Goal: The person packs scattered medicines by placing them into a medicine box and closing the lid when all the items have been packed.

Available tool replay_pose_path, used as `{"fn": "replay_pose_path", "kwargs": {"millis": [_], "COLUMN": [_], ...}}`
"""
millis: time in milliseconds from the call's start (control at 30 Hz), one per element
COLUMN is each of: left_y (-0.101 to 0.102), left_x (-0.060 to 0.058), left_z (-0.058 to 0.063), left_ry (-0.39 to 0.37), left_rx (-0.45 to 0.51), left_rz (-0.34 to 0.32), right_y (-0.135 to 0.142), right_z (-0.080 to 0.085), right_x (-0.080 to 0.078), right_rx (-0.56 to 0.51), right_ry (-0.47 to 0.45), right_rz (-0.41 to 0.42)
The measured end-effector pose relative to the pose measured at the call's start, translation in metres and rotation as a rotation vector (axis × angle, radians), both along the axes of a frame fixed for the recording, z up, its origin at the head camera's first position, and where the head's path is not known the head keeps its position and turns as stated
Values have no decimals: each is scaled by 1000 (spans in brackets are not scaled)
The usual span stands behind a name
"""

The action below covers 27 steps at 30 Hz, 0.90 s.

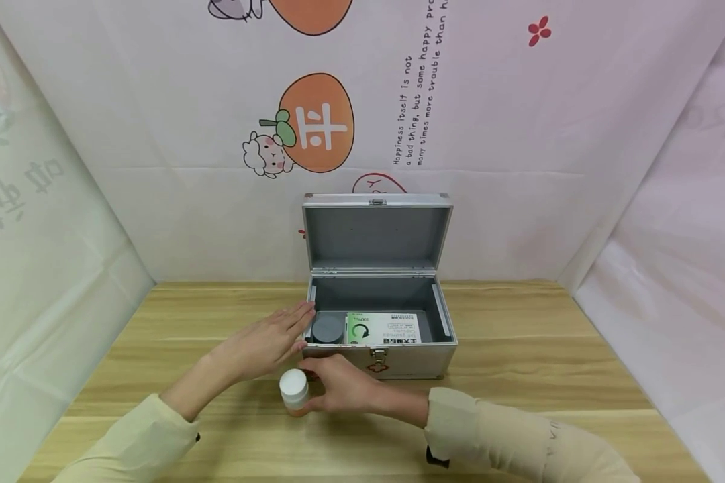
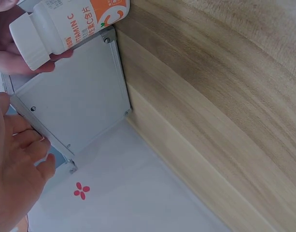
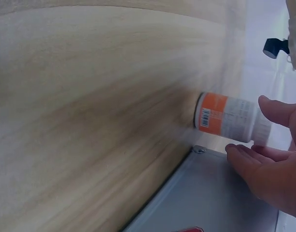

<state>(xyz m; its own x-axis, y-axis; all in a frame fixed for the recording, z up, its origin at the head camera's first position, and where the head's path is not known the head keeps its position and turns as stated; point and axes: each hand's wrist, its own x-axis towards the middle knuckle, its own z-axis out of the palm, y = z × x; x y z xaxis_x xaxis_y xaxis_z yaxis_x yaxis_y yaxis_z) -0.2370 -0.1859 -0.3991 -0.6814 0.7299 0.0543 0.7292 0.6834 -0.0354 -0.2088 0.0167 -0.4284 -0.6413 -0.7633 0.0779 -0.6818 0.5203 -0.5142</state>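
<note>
A white vitamin C bottle (image 2: 65,29) with an orange label stands upright on the table, off the front left corner of a silver first-aid case (image 1: 362,362). My right hand (image 1: 344,386) is around the bottle's upper part, thumb on one side and fingers on the other, spread wider than the cap (image 3: 261,130). With straight fingers, my left hand (image 1: 272,339) rests at the case's left rim. The case's lid (image 1: 377,235) stands raised at the back. Inside it are a round grey-topped container (image 1: 328,330) and a white and green medicine box (image 1: 393,329).
The wooden table (image 1: 519,376) extends on both sides of the case. A white printed cloth (image 1: 507,134) hangs behind it, and cloth walls (image 1: 30,201) stand at the left and right.
</note>
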Motion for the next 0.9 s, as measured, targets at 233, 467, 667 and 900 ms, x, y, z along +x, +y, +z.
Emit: {"fn": "replay_pose_path", "kwargs": {"millis": [233, 467, 667, 900], "left_y": [-1, -1, 0, 0], "left_x": [0, 0, -1, -1], "left_z": [0, -1, -1, -1], "left_ry": [0, 14, 12, 3], "left_rx": [14, 15, 15, 17], "left_rz": [-10, -18, -20, -13], "right_y": [-9, -12, -12, -11], "right_z": [-6, -10, -11, -11], "right_x": [-2, -6, -8, -8], "right_rx": [0, 27, 22, 35], "right_ry": [-5, -13, -33, -9], "right_rz": [-5, -20, -19, -2]}}
